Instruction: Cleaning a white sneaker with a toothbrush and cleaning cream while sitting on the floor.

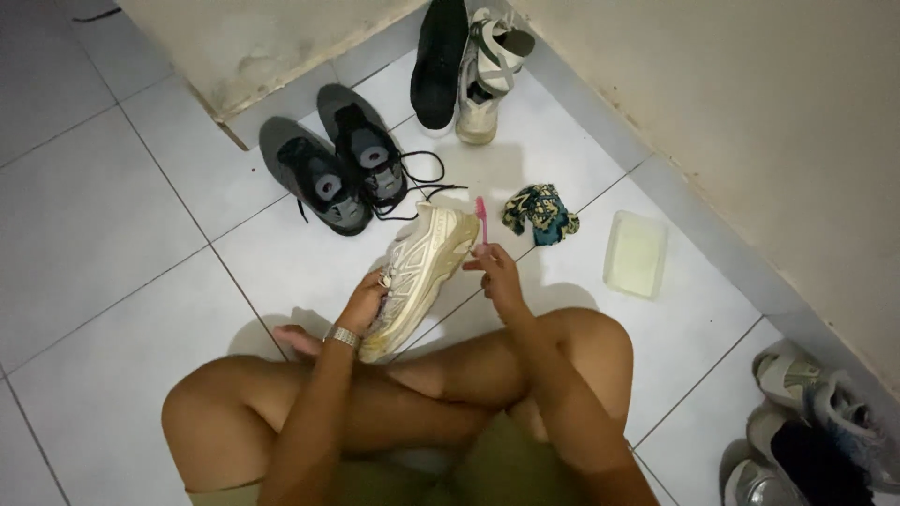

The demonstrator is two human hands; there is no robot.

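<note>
While the person sits cross-legged on the tiled floor (112, 234), the cream sneaker (417, 272) rests tilted just past the knees, near the middle of the view. The left hand (364, 302) is closed around its heel and collar end, and the right hand (495, 272) pinches a pink toothbrush (482, 217) whose head stands beside the toe. The shoe looks light, its mesh upper soft and yielding, its sole stiffer; I judge the heel and midsole the firm places to hold, while the upper would give under pressure.

At eleven o'clock from the sneaker lies a pair of grey trainers (337, 164) with loose black laces. At twelve o'clock a black shoe (438, 61) and a white strapped shoe (487, 75) stand by the wall. At two o'clock lies a crumpled patterned cloth (541, 214), and at three o'clock a shallow pale-yellow rectangular tub (636, 253), unlabelled as far as shows. More shoes (806, 422) crowd in at four o'clock.
</note>
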